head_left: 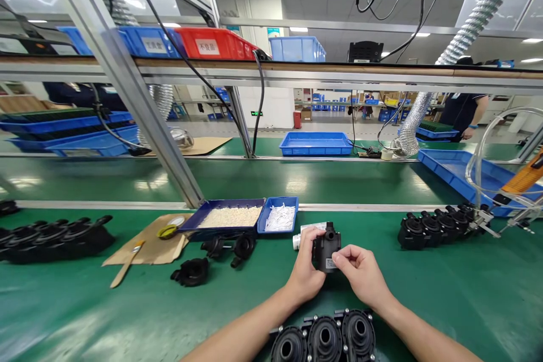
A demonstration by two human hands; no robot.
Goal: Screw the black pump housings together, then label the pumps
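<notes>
A: What's nearest?

B: At the bottom centre, three black pump heads in a row, round openings facing up, silver screws around their rims.

A: And the hands?

B: They're just above those, right of the frame's middle, both on one piece. The left hand is wrapped round a black housing, holding it upright with its spout at the top.

A: The right hand?

B: Fingers curled, thumb tip against the pale label low on the housing. Whether it pinches anything, I can't tell.

A: Further back?

B: Left of the hands lie loose black fittings. Beyond them, a brush rests partly on a brown sheet, with a yellow ring on it too. A larger tray of cream bits and a small tray of white strips sit side by side, just behind the hands to the left.

A: Edges of the bench?

B: Black units in rows: one row at middle left, another at middle right, near an orange-handled tool.

A: Farthest?

B: A blue tray past centre, a red bin on the shelf at upper left, and a person in dark clothing at upper right.
</notes>
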